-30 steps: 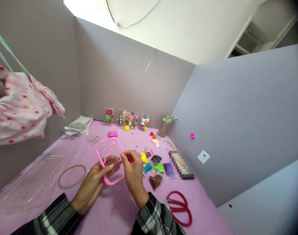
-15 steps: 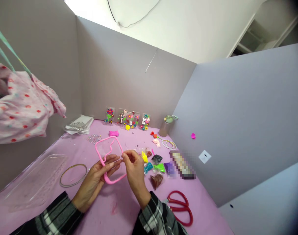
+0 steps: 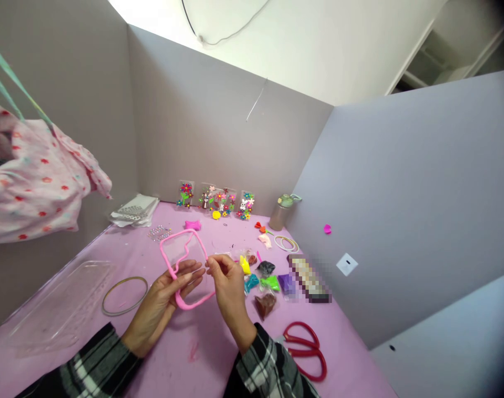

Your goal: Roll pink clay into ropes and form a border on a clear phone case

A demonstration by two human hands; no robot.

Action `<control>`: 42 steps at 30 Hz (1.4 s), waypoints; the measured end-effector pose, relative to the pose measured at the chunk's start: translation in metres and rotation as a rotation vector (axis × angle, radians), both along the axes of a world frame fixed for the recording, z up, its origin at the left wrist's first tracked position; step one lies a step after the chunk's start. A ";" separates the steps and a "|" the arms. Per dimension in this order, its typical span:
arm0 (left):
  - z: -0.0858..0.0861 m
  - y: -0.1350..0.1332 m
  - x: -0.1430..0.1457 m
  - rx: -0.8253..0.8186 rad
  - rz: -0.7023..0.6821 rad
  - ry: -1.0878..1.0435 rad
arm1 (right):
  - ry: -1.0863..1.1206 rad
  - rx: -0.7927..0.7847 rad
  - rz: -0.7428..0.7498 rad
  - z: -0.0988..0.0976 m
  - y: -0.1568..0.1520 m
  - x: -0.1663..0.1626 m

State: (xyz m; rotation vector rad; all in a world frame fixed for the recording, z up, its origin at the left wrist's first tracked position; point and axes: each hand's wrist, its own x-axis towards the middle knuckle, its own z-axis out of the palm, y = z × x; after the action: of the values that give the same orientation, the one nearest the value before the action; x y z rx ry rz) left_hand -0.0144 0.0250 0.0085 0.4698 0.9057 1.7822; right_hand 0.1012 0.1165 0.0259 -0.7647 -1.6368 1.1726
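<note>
A clear, rounded panel edged with pink clay (image 3: 168, 260) is held up above the table, tilted. A wavy pink clay strand (image 3: 186, 250) runs across its face. My left hand (image 3: 169, 290) grips the panel at its lower left, thumb over the near side and fingers behind it. At the right edge, my right hand (image 3: 227, 282) pinches the pink clay rim between thumb and forefinger. The fingertips hide the exact spot they press. Small bags of coloured clay lie just right of my right hand, among them brown (image 3: 265, 304), green (image 3: 270, 283) and yellow (image 3: 244, 265).
Red-handled scissors (image 3: 308, 354) lie at the front right. A clear tray (image 3: 61, 304) and a hoop (image 3: 125, 297) are on the left. Along the back stand flower-decorated cards (image 3: 186, 193) and a bottle (image 3: 282, 213). A spotted cloth bag (image 3: 45, 177) hangs at left.
Hands and panel stay in nearly the same place, with both grips kept. Only a very slight shift of the view shows.
</note>
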 end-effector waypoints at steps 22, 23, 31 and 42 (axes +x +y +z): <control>-0.001 0.002 -0.001 0.000 0.012 0.029 | 0.010 -0.050 0.049 -0.004 0.003 -0.001; -0.001 0.002 -0.001 -0.001 0.015 0.029 | 0.020 -0.059 0.047 -0.005 0.003 -0.002; -0.003 0.003 -0.002 0.000 0.032 0.027 | 0.004 -0.037 0.033 -0.005 0.003 -0.001; -0.003 0.003 -0.001 -0.003 0.042 0.007 | -0.012 0.051 -0.031 -0.007 0.001 -0.002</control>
State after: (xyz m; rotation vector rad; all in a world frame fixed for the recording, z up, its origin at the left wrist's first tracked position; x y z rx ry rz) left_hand -0.0150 0.0279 0.0051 0.4585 0.9293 1.8182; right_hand 0.0995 0.1175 0.0189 -0.7643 -1.6529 1.1023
